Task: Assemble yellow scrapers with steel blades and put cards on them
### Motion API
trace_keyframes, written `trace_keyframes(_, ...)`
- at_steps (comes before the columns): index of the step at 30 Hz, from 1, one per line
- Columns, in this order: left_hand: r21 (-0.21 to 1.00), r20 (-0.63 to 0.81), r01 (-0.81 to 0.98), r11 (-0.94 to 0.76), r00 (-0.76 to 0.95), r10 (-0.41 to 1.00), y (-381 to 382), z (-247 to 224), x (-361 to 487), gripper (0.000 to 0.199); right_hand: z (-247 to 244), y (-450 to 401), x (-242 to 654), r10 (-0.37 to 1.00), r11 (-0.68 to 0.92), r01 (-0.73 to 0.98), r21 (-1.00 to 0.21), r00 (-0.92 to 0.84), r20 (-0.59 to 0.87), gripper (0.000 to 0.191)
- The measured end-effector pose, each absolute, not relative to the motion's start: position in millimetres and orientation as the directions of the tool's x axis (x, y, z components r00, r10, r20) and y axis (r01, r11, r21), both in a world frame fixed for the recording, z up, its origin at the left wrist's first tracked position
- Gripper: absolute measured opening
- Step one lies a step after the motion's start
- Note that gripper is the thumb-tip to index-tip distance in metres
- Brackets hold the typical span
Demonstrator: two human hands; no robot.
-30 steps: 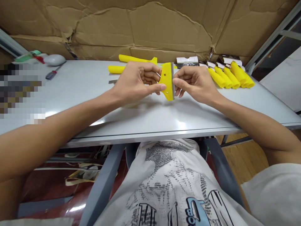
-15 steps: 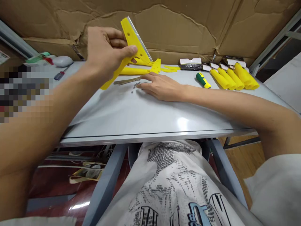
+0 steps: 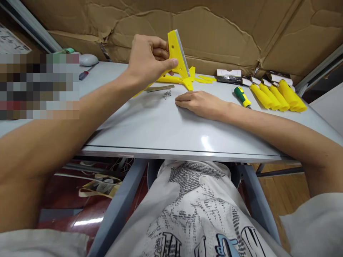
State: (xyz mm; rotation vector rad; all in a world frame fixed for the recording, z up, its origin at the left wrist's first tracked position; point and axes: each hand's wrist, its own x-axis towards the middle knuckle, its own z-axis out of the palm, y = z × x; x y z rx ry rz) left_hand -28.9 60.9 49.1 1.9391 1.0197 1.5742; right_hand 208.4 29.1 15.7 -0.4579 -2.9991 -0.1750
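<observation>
A creased cardboard sheet [image 3: 193, 26] spanned the top of the frame, and the pale table [image 3: 160, 128] stretched across the middle below it. A white printed shirt [image 3: 198, 210] filled the lower centre.

The left hand [image 3: 147, 59], upper centre, held the yellow scraper [image 3: 175, 53] up over the table, its grip pinching the head between thumb and fingers, the metal edge slanted and facing right. The right hand [image 3: 200, 103] was palm down at the table just right of centre, its fingers pressed together (the thumb was hidden, so I could not tell whether that grip had anything in it).

At the right, yellow handles [image 3: 278, 96] lay side by side. Yellow parts [image 3: 192, 73] lay beyond the right hand, with flat yellow pieces [image 3: 205, 79] just right of them. A black and white box [image 3: 229, 76] sat near the back, upper right of centre. The green and yellow screwdriver [image 3: 242, 97] lay between the right hand and the handles. Thin metal strips [image 3: 160, 88] lay below the scraper, and a small heap of screws [image 3: 167, 95], the tiniest things there, was left of the right fingertips.
</observation>
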Motion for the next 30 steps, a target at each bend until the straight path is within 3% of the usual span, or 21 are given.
trace_keyframes(3,0.73,0.63,0.279,-0.624,0.078,0.772,61.2,48.9,-29.3,0.02,21.6,25.2,196.4,0.354,0.902,0.372,0.219,-0.928,0.119,0.048)
trace_keyframes(10,0.733,0.63,0.275,-0.622,0.068,0.773,64.8,47.2,-27.5,0.025,34.9,22.6,160.6,0.296,0.893,0.287,0.348,-0.955,0.028,0.055)
trace_keyframes(13,0.722,0.643,0.276,-0.634,0.072,0.763,65.7,47.1,-28.3,0.024,35.8,17.9,177.9,0.274,0.899,0.249,0.36,-0.962,-0.018,0.054)
trace_keyframes(21,0.711,0.646,0.3,-0.636,0.079,0.759,73.5,43.1,-33.1,0.034,28.0,10.8,187.7,0.289,0.909,0.294,0.297,-0.955,0.059,0.051)
trace_keyframes(30,0.718,0.624,0.337,-0.609,0.075,0.777,69.5,45.8,-31.2,0.038,30.1,8.7,163.8,0.182,0.909,0.169,0.38,-0.983,0.003,0.053)
